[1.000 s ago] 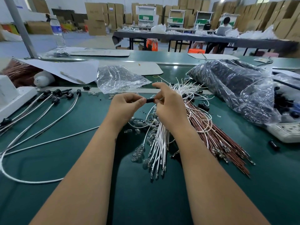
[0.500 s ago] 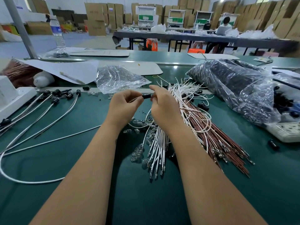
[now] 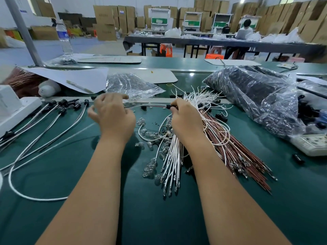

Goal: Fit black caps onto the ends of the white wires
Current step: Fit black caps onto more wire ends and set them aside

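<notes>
1. Since a second ago, the left hand [image 3: 113, 115] has been drawn leftward, away from the right hand [image 3: 185, 121], and a white wire [image 3: 148, 106] is stretched between them.
2. A black cap [image 3: 170, 106] is pinched by the right hand above the white wire bundle [image 3: 172, 156]; the left hand's grip is blurred and cannot be told.
3. The cap could be pulled off if tension is kept up.
4. The cap appears small, dark and seated on the wire's end.
</notes>
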